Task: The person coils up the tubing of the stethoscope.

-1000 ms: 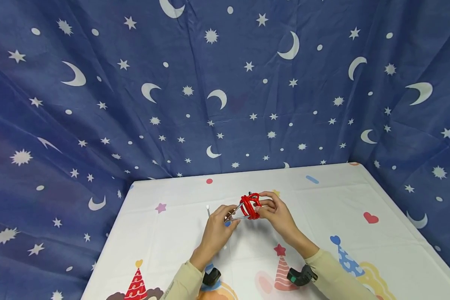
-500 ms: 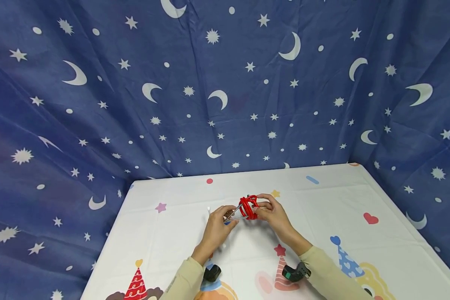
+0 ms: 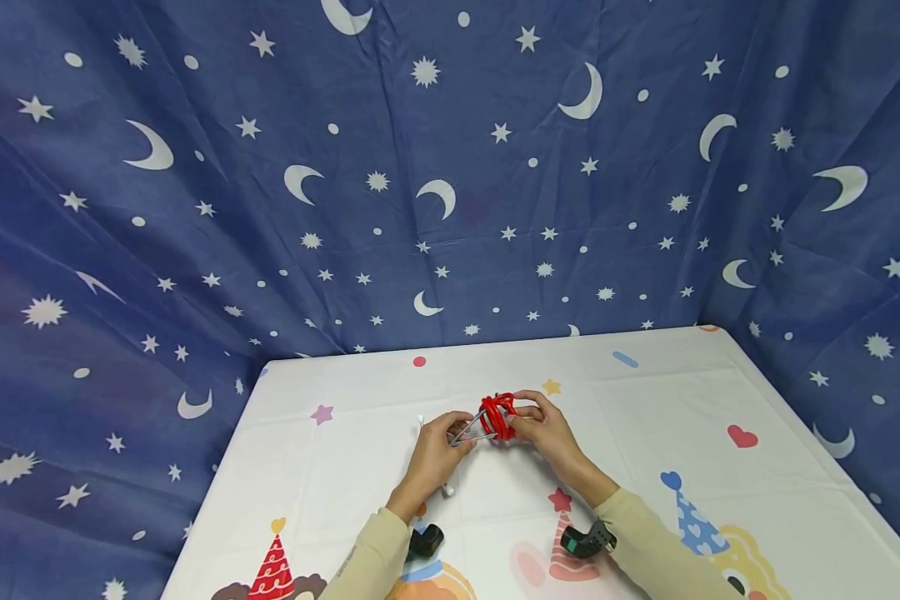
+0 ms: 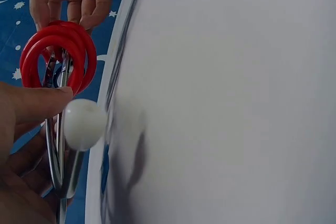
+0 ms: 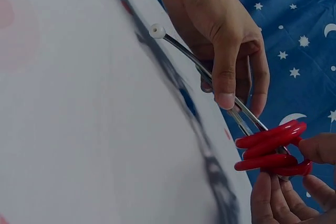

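A stethoscope with red tubing [image 3: 497,417] coiled in several loops hangs between the two hands, above the table. Its metal ear tubes [image 3: 468,433] run into my left hand [image 3: 429,461], which grips them between thumb and fingers. On the tubes' end is a white ear tip [image 4: 84,124], close to the left thumb in the left wrist view. My right hand [image 3: 551,435] pinches the far side of the red coil, thumb on one side and fingers on the other. In the right wrist view the red loops [image 5: 273,145] wrap around the metal tubes.
A white tablecloth [image 3: 345,467] with party-hat prints covers the table. Behind and beside it hangs a blue curtain [image 3: 450,242] with moons and stars. A black wrist camera [image 3: 426,542] sits by the left sleeve, another black device [image 3: 585,542] by the right.
My right hand has shifted slightly left and down with the red coil, mostly in the first half second. My left hand keeps its grip on the metal tubes almost in place.
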Action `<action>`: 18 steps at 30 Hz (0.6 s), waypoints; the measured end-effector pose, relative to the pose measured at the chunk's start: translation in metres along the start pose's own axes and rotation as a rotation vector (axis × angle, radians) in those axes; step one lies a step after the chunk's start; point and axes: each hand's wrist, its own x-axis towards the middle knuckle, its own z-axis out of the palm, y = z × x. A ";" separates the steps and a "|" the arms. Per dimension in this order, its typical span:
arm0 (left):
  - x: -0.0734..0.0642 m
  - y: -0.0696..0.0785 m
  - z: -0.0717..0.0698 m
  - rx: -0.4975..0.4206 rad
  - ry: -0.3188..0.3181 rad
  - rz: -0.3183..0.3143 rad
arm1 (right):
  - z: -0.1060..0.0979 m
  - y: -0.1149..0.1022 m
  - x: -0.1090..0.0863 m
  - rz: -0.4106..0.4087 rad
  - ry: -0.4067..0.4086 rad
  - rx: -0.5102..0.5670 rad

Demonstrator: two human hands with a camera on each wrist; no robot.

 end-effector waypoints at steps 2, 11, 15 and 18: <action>0.001 -0.002 0.001 -0.004 -0.003 -0.001 | 0.000 0.003 0.001 -0.001 0.006 -0.005; 0.002 -0.008 0.003 -0.027 -0.051 -0.015 | -0.003 0.012 0.004 0.020 0.025 -0.059; 0.001 -0.010 0.003 -0.015 -0.071 -0.021 | -0.005 0.013 0.005 0.026 0.022 -0.067; 0.000 -0.012 0.002 -0.008 -0.069 -0.019 | -0.007 0.013 0.004 0.021 0.021 -0.063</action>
